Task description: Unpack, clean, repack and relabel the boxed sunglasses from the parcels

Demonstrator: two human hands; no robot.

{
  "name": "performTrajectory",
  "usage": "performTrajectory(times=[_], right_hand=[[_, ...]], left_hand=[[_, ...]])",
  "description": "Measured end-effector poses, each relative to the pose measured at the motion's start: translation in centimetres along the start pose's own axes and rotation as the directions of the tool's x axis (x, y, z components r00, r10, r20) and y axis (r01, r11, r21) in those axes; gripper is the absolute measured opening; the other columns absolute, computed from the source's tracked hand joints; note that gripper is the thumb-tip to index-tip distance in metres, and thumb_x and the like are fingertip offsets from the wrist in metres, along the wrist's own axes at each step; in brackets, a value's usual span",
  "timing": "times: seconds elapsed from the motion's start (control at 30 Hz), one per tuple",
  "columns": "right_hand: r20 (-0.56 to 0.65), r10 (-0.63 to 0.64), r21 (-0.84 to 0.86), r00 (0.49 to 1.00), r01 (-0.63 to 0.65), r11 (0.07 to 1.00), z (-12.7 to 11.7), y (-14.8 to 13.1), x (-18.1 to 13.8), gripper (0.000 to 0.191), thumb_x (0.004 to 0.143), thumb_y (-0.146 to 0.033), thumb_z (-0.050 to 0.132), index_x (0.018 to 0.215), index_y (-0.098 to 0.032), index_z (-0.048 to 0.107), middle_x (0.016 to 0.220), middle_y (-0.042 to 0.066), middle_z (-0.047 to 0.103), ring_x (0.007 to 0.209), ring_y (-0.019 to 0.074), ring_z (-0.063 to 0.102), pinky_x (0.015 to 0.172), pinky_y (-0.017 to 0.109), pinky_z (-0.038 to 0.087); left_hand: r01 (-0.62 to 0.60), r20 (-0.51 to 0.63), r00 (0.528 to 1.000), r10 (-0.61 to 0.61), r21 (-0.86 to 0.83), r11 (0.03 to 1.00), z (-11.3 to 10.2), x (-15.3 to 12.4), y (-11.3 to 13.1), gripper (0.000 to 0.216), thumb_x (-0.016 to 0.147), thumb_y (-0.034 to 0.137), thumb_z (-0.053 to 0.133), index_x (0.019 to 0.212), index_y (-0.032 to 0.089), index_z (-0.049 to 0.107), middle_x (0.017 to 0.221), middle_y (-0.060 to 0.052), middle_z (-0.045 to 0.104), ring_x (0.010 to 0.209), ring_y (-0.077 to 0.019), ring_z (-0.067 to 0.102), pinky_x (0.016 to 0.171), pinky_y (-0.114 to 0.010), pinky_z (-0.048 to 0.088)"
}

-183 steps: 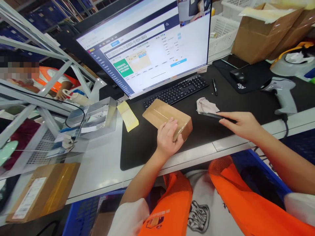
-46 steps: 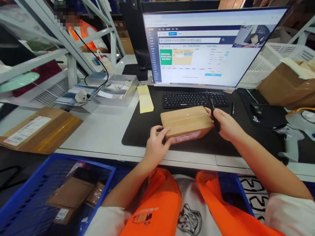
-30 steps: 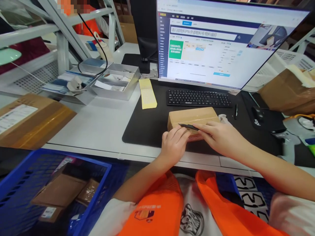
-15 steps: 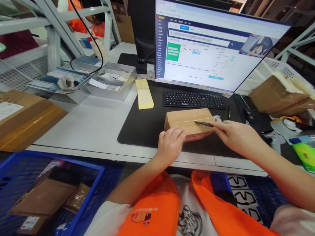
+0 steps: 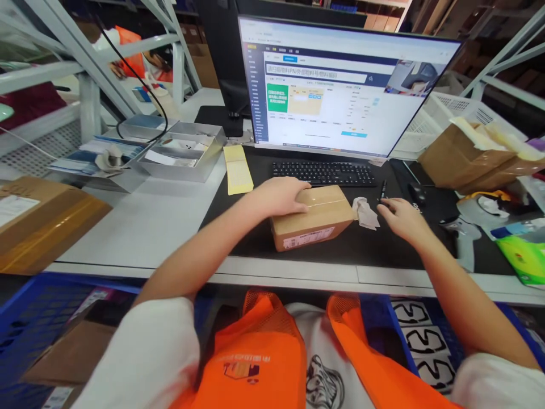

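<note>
A small brown cardboard box (image 5: 317, 213) sits at an angle on the black desk mat (image 5: 251, 238), its printed label facing me and a taped seam across the top. My left hand (image 5: 286, 196) grips its left end, thumb on top and fingers curled over the far side, partly hidden. To the right of the box, my right hand (image 5: 400, 217) is low over the mat, fingertips pinched at the near end of a slim black pen-like tool (image 5: 384, 188). Crumpled whitish paper (image 5: 365, 213) lies between the box and that hand.
Behind the box are a keyboard (image 5: 323, 172) and a lit monitor (image 5: 340, 91). A yellow notepad (image 5: 238, 170) and grey trays (image 5: 213, 150) stand left. At right are a mouse (image 5: 416, 193), a handheld scanner (image 5: 466, 241) and an opened carton (image 5: 464, 156). Blue crates sit below the desk edge.
My right hand has drawn the black tool off the box's seam to the mat at right. My left hand has shifted from the near edge to the left top. The box has turned slightly.
</note>
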State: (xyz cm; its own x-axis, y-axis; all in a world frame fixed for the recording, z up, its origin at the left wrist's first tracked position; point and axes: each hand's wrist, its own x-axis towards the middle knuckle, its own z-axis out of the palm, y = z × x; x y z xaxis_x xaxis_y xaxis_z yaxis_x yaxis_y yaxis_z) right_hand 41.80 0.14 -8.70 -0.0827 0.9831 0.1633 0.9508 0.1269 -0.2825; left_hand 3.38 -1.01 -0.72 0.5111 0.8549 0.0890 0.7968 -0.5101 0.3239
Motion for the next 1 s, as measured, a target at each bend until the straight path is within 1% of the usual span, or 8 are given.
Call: performTrajectory(times=[0.13, 0.23, 0.33, 0.53, 0.63, 0.77, 0.87, 1.0], right_hand=[[0.050, -0.137, 0.469, 0.989, 0.097, 0.878, 1.4, -6.7, 0.1, 0.064, 0.094, -0.063, 0.051, 0.137, -0.019, 0.065, 0.141, 0.014, 0.064, 0.125, 0.0326, 0.063, 0.111, 0.052, 0.047], [0.161, -0.242, 0.624, 0.957, 0.091, 0.776, 2.4, -10.0, -0.3, 0.067, 0.092, -0.063, 0.056, 0.145, -0.021, 0.058, 0.144, 0.012, 0.063, 0.128, 0.0335, 0.062, 0.113, 0.052, 0.046], [0.157, -0.274, 0.715, 0.949, 0.082, 0.694, 3.0, -11.1, -0.8, 0.066, 0.095, -0.060, 0.055, 0.149, -0.023, 0.054, 0.142, 0.009, 0.065, 0.131, 0.0326, 0.061, 0.114, 0.049, 0.047], [0.137, -0.270, 0.710, 0.953, 0.095, 0.698, 3.4, -10.3, -1.2, 0.073, 0.094, -0.063, 0.054, 0.155, -0.025, 0.046, 0.153, 0.010, 0.055, 0.143, 0.0328, 0.050, 0.122, 0.052, 0.037], [0.069, -0.267, 0.686, 0.961, 0.149, 0.712, 4.1, -9.5, -1.2, 0.075, 0.091, -0.065, 0.056, 0.153, -0.023, 0.048, 0.160, 0.013, 0.046, 0.150, 0.0327, 0.041, 0.126, 0.053, 0.031], [-0.106, -0.401, 0.650, 0.910, 0.369, 0.664, 4.2, -9.6, -0.7, 0.047, 0.097, -0.057, 0.053, 0.129, -0.024, 0.065, 0.159, 0.013, 0.046, 0.149, 0.0308, 0.043, 0.125, 0.054, 0.032], [-0.191, -0.475, 0.608, 0.859, 0.484, 0.629, 3.0, -10.4, -0.3, 0.034, 0.094, -0.049, 0.061, 0.115, -0.023, 0.065, 0.144, 0.016, 0.060, 0.144, 0.0322, 0.048, 0.120, 0.057, 0.038], [-0.345, -0.513, 0.487, 0.786, 0.617, 0.619, 2.1, -10.0, -1.6, 0.019, 0.091, -0.036, 0.067, 0.107, -0.027, 0.063, 0.120, 0.012, 0.073, 0.132, 0.0324, 0.061, 0.113, 0.061, 0.044]], left_hand=[[-0.100, 0.227, 0.970, 0.091, 0.025, 0.995, -1.7, 4.4, -0.7, 0.073, 0.060, 0.038, 0.089, 0.130, 0.030, 0.070, 0.098, -0.003, 0.077, 0.088, -0.0290, 0.070, 0.077, -0.034, 0.048], [-0.123, 0.290, 0.953, 0.087, 0.110, 0.986, -1.8, 5.5, 0.1, 0.083, 0.058, 0.034, 0.086, 0.137, 0.029, 0.064, 0.093, -0.003, 0.076, 0.080, -0.0280, 0.069, 0.070, -0.034, 0.048], [-0.134, 0.308, 0.949, 0.066, 0.204, 0.970, -1.3, 5.1, 1.7, 0.080, 0.060, 0.029, 0.080, 0.138, 0.026, 0.062, 0.086, -0.005, 0.076, 0.072, -0.0285, 0.068, 0.067, -0.035, 0.048], [-0.170, 0.256, 0.962, 0.093, 0.300, 0.939, -0.7, 4.3, 3.0, 0.060, 0.068, 0.018, 0.068, 0.128, 0.022, 0.067, 0.076, -0.008, 0.073, 0.067, -0.0294, 0.067, 0.068, -0.037, 0.049], [-0.104, 0.231, 0.970, 0.075, 0.118, 0.988, -2.2, 5.2, 1.0, 0.058, 0.074, 0.021, 0.061, 0.131, 0.024, 0.068, 0.095, -0.009, 0.077, 0.077, -0.0273, 0.069, 0.072, -0.034, 0.051], [0.058, 0.324, 0.946, -0.006, -0.151, 0.987, -3.7, 6.5, -2.9, 0.042, 0.082, 0.042, 0.062, 0.117, 0.024, 0.077, 0.113, -0.007, 0.078, 0.092, -0.0262, 0.070, 0.078, -0.031, 0.053], [0.144, 0.278, 0.957, -0.081, -0.214, 0.966, -2.5, 6.8, -5.4, 0.045, 0.086, 0.057, 0.059, 0.103, 0.020, 0.080, 0.107, -0.006, 0.079, 0.090, -0.0231, 0.070, 0.076, -0.028, 0.052], [0.114, 0.097, 0.991, -0.096, -0.208, 0.971, 1.0, 6.5, -6.9, 0.048, 0.090, 0.055, 0.057, 0.089, 0.013, 0.080, 0.087, -0.006, 0.078, 0.078, -0.0191, 0.068, 0.075, -0.027, 0.052]])
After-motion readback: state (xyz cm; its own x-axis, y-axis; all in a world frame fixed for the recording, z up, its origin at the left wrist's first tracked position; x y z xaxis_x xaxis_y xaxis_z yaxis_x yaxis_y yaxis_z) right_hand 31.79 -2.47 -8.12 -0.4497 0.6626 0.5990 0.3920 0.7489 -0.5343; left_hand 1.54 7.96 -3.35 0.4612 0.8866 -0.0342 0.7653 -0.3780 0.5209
